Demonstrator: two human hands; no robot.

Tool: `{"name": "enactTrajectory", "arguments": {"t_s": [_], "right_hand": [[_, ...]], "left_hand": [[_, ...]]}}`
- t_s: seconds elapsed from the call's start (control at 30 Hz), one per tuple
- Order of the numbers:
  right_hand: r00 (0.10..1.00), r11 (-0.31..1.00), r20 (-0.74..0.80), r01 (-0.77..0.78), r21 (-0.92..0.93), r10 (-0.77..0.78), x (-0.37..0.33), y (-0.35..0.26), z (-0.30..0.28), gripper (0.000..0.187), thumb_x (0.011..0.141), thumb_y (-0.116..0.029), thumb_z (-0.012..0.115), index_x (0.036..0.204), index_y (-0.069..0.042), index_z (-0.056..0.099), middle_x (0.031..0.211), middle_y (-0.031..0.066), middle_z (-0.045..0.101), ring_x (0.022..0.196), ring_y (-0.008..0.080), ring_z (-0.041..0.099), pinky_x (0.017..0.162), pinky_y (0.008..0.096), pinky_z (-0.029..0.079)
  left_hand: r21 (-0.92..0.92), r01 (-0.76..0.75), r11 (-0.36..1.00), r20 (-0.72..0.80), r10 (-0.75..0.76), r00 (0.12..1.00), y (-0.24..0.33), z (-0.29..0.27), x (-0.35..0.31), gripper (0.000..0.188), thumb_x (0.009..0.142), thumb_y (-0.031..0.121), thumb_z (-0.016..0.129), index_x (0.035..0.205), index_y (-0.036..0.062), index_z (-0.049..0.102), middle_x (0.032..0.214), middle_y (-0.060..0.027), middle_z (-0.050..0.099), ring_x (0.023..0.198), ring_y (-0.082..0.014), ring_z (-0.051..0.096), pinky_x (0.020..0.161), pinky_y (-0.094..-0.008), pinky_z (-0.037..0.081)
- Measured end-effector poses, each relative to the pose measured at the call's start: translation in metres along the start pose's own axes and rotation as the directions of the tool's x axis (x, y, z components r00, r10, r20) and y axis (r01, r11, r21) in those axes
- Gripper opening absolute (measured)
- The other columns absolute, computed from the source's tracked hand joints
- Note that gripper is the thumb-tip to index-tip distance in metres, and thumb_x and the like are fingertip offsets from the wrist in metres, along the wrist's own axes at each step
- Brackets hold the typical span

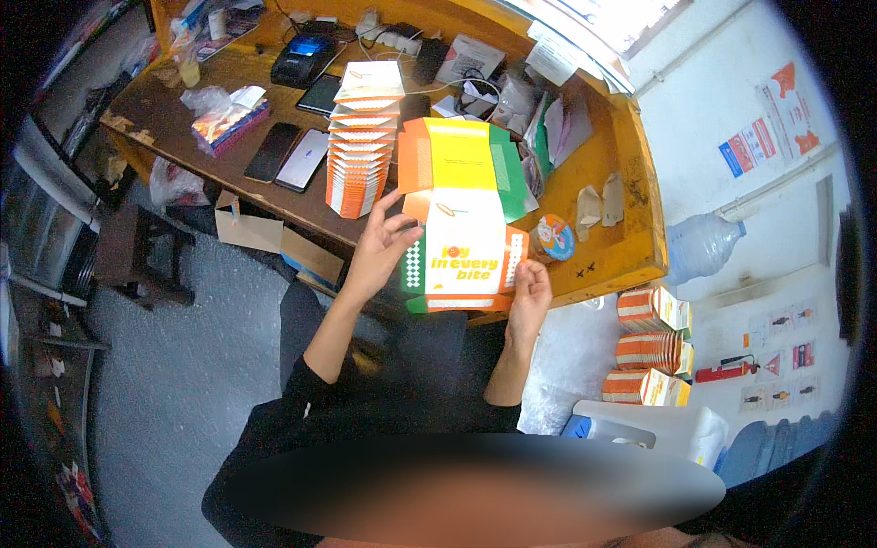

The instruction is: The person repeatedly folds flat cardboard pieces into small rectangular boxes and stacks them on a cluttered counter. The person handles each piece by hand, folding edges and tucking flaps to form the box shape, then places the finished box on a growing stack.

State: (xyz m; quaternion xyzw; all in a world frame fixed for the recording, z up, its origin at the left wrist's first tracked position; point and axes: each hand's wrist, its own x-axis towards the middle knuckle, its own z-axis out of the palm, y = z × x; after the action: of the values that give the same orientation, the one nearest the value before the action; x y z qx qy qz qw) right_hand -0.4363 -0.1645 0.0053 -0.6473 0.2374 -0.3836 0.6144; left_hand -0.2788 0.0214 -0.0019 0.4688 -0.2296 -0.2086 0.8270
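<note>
An unfolded cardboard food box (464,228), white, yellow, green and orange, spreads out before me over the desk's front edge. Its side flaps stand out loosely. My left hand (384,242) grips its left edge near the middle crease, fingers behind and thumb toward the front. At the lower right corner, my right hand (528,297) pinches the orange side flap with the thumb in front. Just left of the blank rises a tall stack of nested folded boxes (359,164), orange and white, on the desk.
The brown desk (215,169) carries two phones (301,160), a tissue pack (230,128), a black device with a blue top (306,55) and cables. More stacked boxes (644,352) stand at right, near a water bottle (708,242). A stool (142,247) is at left.
</note>
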Motion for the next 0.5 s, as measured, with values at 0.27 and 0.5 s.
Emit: {"name": "enactTrajectory", "arguments": {"t_s": [0.27, 0.5], "right_hand": [[0.923, 0.647, 0.171, 0.365, -0.669, -0.344, -0.024, 0.007, 0.04, 0.026, 0.091, -0.015, 0.065, 0.107, 0.004, 0.056, 0.11, 0.0155, 0.062, 0.092, 0.0175, 0.062, 0.078, 0.03, 0.049], [0.872, 0.909, 0.41, 0.37, -0.191, -0.268, -0.096, -0.048, 0.104, 0.038, 0.097, -0.012, 0.048, 0.131, 0.004, 0.048, 0.118, 0.022, 0.06, 0.103, 0.0305, 0.063, 0.089, 0.0379, 0.048]], "left_hand": [[0.384, -0.049, 0.922, -0.307, 0.178, 0.935, 0.031, 0.007, -0.052, 0.024, 0.09, 0.008, 0.065, 0.111, -0.0019, 0.06, 0.097, -0.01, 0.071, 0.08, -0.0106, 0.067, 0.068, -0.0247, 0.054], [0.854, -0.404, 0.329, 0.206, 0.501, 0.841, 0.032, 0.024, -0.103, 0.028, 0.083, 0.004, 0.064, 0.11, -0.0018, 0.064, 0.111, -0.0181, 0.066, 0.098, -0.0261, 0.068, 0.076, -0.0325, 0.057]]}}
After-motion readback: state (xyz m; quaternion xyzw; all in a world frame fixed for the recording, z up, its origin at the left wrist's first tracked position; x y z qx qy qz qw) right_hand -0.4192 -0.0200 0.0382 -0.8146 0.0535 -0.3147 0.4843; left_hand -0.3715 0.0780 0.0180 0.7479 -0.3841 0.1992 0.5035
